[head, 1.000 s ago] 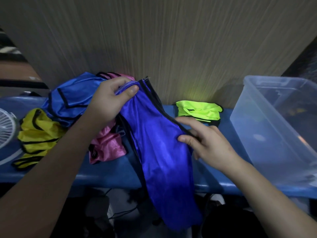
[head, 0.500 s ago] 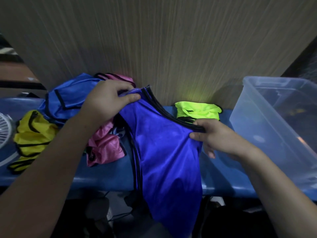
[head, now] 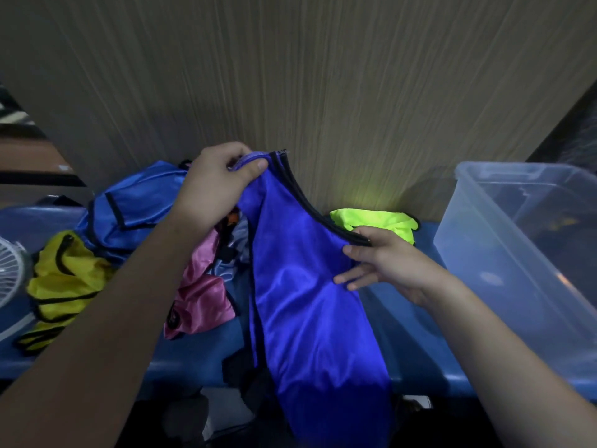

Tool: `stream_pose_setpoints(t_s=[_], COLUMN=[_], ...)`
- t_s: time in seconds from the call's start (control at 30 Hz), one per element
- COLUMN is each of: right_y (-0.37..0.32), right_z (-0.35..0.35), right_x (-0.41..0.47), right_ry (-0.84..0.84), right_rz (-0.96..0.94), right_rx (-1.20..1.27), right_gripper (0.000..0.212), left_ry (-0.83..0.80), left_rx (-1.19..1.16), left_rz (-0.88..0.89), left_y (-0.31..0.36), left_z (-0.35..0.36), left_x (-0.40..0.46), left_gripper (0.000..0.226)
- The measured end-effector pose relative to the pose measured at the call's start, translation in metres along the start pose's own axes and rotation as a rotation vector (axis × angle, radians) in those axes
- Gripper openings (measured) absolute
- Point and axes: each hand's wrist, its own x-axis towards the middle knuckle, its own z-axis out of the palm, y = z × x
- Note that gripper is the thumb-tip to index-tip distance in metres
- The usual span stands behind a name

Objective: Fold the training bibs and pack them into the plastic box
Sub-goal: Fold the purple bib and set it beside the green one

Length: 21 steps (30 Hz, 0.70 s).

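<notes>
Bare blue worktop [head: 397,321] lies open between the right hand [head: 384,265] and the plastic box [head: 523,253], whose top is uncovered. Behind that hand a lime bib [head: 374,219] lies against the wall. Left of the left hand [head: 216,185], heaped bibs [head: 129,247] and a fan [head: 11,270] crowd the surface.

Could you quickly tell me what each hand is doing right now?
Left hand: grips the shiny royal-blue fabric bib at its top.
Right hand: pinches its black-trimmed edge.
</notes>
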Motion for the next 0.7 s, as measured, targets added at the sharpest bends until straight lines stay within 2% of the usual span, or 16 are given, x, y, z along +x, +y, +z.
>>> stream_pose_setpoints(t_s=[0.23,0.37,0.57,0.7], right_y=[-0.008,-0.013,-0.034,-0.039], right_z=[-0.007,-0.012,-0.024,-0.031], right_x=[0.029,0.048,0.077,0.081], right_ry=[0.129,0.155,0.198,0.158], right_rz=[-0.129,-0.179,-0.311,-0.342], right_rx=[0.143,0.223,0.264,0.359], right_gripper=[0.005,0.01,0.022,0.019], left_ry=[0.036,0.038,0.106,0.128], left_rx=[0.094,0.139,0.152,0.139], left_rz=[0.13,0.2,0.318,0.397], left_y=[0.027,0.039,0.043,0.047], left_z=[0.006,0.005,0.008,0.011], left_x=[0.054,0.076,0.087,0.072], left_gripper=[0.021,0.017,0.023,0.022])
